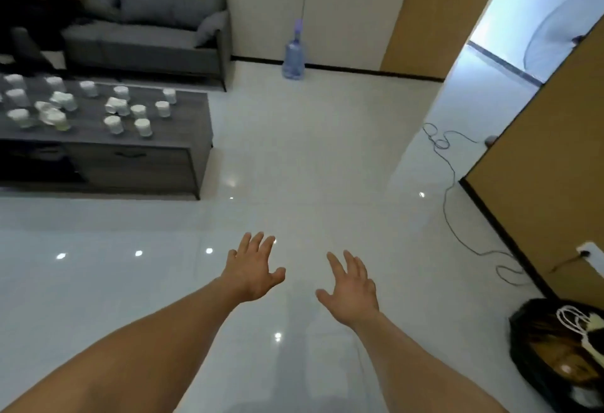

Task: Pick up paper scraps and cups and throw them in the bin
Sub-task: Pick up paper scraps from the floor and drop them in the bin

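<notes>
- My 2 hands reached out over the glossy floor [310, 151]: left hand [253, 269] and right hand [351, 288], fingers spread, holding nothing.
- I saw white cups [143, 126] crowded on the low grey table [189, 118] at far left, well apart from both hands.
- The black-lined bin [523, 331] sat at lower right, beside the brown wall [539, 216].

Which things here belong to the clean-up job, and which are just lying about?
Job: cups on the low table; lined bin; left hand and right hand, both open and empty.
Just there: water bottle, sofa, floor cable, seated person.
</notes>
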`<state>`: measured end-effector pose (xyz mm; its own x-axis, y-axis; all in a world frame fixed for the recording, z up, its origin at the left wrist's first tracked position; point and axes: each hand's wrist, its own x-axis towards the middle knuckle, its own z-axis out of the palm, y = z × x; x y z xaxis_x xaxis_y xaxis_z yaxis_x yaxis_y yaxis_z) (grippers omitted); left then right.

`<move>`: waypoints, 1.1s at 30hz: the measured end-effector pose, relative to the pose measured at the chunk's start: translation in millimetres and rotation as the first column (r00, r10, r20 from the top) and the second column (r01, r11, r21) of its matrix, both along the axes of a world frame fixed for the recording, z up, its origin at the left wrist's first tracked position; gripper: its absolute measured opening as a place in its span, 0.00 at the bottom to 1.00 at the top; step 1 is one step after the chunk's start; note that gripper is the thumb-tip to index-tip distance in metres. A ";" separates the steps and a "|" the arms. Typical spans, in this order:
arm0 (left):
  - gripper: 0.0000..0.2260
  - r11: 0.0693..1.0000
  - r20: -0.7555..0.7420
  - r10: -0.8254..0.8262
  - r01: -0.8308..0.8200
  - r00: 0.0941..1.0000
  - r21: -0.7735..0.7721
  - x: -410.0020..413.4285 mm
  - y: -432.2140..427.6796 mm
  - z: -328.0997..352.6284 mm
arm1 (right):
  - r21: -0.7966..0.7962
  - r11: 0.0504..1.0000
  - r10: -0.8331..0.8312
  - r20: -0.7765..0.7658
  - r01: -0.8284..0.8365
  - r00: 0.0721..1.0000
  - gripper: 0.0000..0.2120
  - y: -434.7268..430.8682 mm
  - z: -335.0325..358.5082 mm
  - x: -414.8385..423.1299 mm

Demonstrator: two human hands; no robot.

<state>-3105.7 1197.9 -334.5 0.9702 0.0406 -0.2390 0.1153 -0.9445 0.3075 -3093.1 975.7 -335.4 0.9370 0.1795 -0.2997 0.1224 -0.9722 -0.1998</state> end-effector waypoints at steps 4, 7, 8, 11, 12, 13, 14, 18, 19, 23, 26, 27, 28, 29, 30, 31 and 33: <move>0.35 0.982 0.039 0.189 -0.188 0.981 -0.018 -36.2 112.2 6.9 | -0.005 0.984 0.177 0.034 -0.177 0.984 0.39 109.3 17.9 8.1; 0.35 0.952 0.062 0.304 -0.305 0.951 -0.004 -67.7 206.6 13.5 | 0.014 0.958 0.287 0.041 -0.288 0.957 0.39 202.2 26.3 4.1; 0.35 0.940 0.069 0.339 -0.340 0.938 0.000 -78.5 238.3 16.7 | 0.024 0.944 0.328 0.046 -0.329 0.944 0.39 234.7 27.9 0.7; 0.35 0.884 0.088 0.466 -0.467 0.880 -0.005 -109.0 326.2 25.3 | 0.045 0.887 0.454 0.089 -0.459 0.886 0.38 328.2 32.0 -10.0; 0.35 0.862 0.090 0.506 -0.507 0.858 -0.011 -118.4 350.5 27.4 | 0.042 0.864 0.496 0.101 -0.502 0.863 0.38 355.7 33.8 -12.9; 0.35 0.842 0.087 0.539 -0.539 0.838 -0.014 -128.1 371.8 29.1 | 0.034 0.841 0.534 0.107 -0.540 0.839 0.38 381.2 35.3 -15.5; 0.35 0.824 0.084 0.566 -0.567 0.820 -0.014 -137.2 390.4 30.2 | 0.030 0.821 0.564 0.110 -0.570 0.818 0.38 405.0 36.1 -16.9; 0.35 0.749 0.070 0.662 -0.662 0.746 -0.023 -159.9 452.1 32.3 | 0.054 0.781 0.615 0.105 -0.622 0.781 0.38 489.0 33.7 -12.2; 0.35 0.729 0.062 0.684 -0.684 0.726 -0.031 -163.4 465.9 32.1 | 0.059 0.769 0.630 0.101 -0.637 0.770 0.38 508.0 31.0 -10.1; 0.35 0.660 0.038 0.751 -0.751 0.659 -0.026 -163.1 523.2 27.6 | 0.075 0.700 0.704 0.094 -0.710 0.704 0.39 584.4 16.3 2.6; 0.35 0.614 0.057 0.788 -0.789 0.613 -0.002 -146.0 572.5 30.3 | 0.097 0.647 0.748 0.108 -0.756 0.655 0.39 649.7 9.7 25.8; 0.35 0.600 0.060 0.799 -0.800 0.599 0.006 -139.2 587.9 32.4 | 0.101 0.627 0.765 0.111 -0.773 0.635 0.39 670.8 9.5 35.2; 0.35 0.583 0.059 0.811 -0.812 0.582 0.013 -131.9 602.1 34.1 | 0.106 0.606 0.780 0.115 -0.788 0.615 0.39 690.6 10.0 44.6; 0.35 0.565 0.058 0.823 -0.825 0.566 0.023 -124.5 616.1 35.5 | 0.113 0.587 0.792 0.123 -0.801 0.598 0.39 709.7 11.1 54.9; 0.35 0.550 0.055 0.833 -0.835 0.551 0.037 -116.8 629.8 37.3 | 0.116 0.571 0.802 0.130 -0.813 0.583 0.39 728.8 13.0 65.8; 0.35 0.535 0.052 0.842 -0.843 0.537 0.050 -109.1 643.2 39.7 | 0.119 0.554 0.813 0.134 -0.824 0.566 0.39 747.9 16.3 76.5; 0.35 0.498 0.060 0.863 -0.865 0.501 0.058 -93.9 670.5 42.6 | 0.120 0.506 0.841 0.151 -0.854 0.519 0.39 786.1 24.5 97.5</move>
